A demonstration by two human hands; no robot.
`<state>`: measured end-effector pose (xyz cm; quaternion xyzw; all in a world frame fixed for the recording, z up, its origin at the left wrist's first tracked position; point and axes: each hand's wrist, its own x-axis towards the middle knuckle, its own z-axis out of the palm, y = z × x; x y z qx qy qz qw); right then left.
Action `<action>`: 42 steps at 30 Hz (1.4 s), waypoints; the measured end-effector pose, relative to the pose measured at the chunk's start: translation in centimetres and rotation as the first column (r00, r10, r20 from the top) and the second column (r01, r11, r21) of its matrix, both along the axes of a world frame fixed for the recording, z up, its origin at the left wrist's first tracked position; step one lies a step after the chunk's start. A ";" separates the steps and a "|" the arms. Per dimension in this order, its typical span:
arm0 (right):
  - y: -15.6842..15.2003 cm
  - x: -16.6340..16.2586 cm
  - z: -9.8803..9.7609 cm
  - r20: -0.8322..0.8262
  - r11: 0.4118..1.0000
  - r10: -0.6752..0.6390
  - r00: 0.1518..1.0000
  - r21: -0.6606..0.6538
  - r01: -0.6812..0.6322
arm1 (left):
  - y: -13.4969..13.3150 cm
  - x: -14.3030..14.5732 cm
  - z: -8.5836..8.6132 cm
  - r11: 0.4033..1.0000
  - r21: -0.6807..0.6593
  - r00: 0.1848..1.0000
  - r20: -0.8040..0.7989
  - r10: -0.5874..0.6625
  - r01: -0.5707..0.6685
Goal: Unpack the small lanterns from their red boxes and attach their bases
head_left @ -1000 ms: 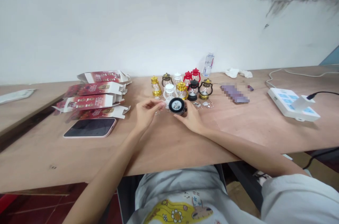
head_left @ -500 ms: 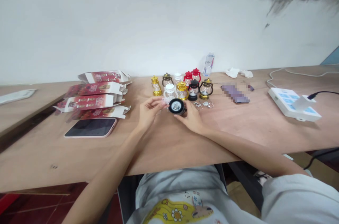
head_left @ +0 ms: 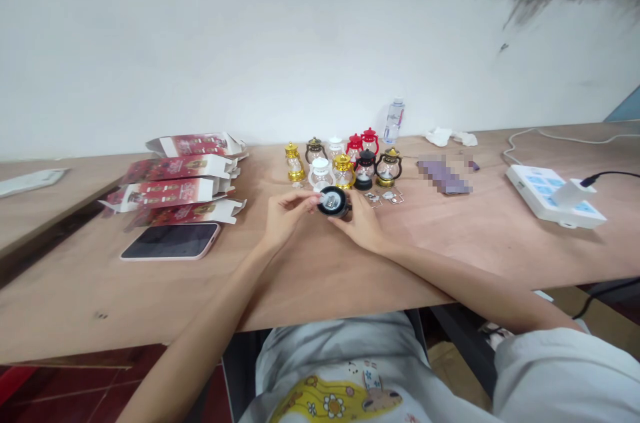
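On the table (head_left: pixel 475 243), little lanterns (head_left: pixel 343 172) crowd just beyond the round black piece (head_left: pixel 332 203), with red boxes (head_left: pixel 170 192) and a phone (head_left: pixel 170 241) off to the left. The right hand (head_left: pixel 365 224) clasps the piece, whose pale grey face sits inside a dark rim; the left hand (head_left: pixel 286 218) pinches a small whitish bit (head_left: pixel 323 198) at its edge.

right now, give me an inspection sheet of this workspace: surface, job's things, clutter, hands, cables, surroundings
surface: brown table, small dark mark near front left
job's things: black round piece in hand; lanterns and small parts beyond it
clutter: red boxes, phone, bottle, crumpled white scraps, blurred purple item
left hand: fingertips at the piece's left edge; pinched object unclear
right hand: holds the piece
cables: white cable and black cable near power strip
surroundings: pale wall behind
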<state>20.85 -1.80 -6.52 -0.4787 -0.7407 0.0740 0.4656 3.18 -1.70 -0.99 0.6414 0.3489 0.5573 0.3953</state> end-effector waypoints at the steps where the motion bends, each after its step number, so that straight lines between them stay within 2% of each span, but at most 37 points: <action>1: 0.0 0.0 0.0 -0.002 1.000 0.003 1.000 0.000 -0.003 | 0.0 0.0 0.0 1.000 -0.003 1.000 -0.012 -0.012 0.012; 5: -0.1 0.0 0.1 0.000 1.000 0.009 1.000 -0.001 -0.009 | 0.0 0.1 -0.2 0.999 0.049 0.999 -0.024 -0.022 0.023; 11: -0.1 0.0 0.1 -0.001 1.000 0.006 1.000 -0.004 -0.006 | 0.4 0.0 -0.3 0.979 0.191 0.997 -0.030 0.077 -0.070; 18: -0.2 0.0 0.3 0.005 1.000 0.006 1.000 -0.002 -0.006 | 0.1 0.3 -0.1 0.997 0.074 0.996 0.091 0.014 -0.021; 25: -0.2 -0.1 0.2 0.014 1.000 0.015 1.000 0.026 -0.016 | -0.3 0.7 0.0 0.996 0.086 1.000 0.011 0.013 -0.014; 31: -0.3 -0.1 0.3 0.055 1.000 0.008 0.998 0.028 -0.009 | -0.5 0.7 0.1 0.997 0.068 0.999 0.034 0.039 -0.041; 34: -0.4 -0.2 0.4 0.081 0.999 0.006 0.997 0.037 -0.009 | -0.5 0.6 -0.1 0.988 0.116 0.995 0.017 0.097 -0.098; 37: -0.4 -0.2 0.4 0.099 0.999 0.005 0.995 0.049 -0.010 | -0.4 0.4 -0.4 0.973 0.203 0.988 -0.082 0.131 -0.112; 40: -0.4 -0.2 0.4 0.108 0.998 0.003 0.994 0.056 -0.009 | -0.5 0.2 -0.4 0.949 0.306 0.972 -0.188 0.142 -0.079; 42: -0.4 -0.2 0.4 0.109 0.998 0.003 0.994 0.056 -0.009 | -0.5 0.0 -0.3 0.931 0.365 0.969 -0.225 0.105 -0.016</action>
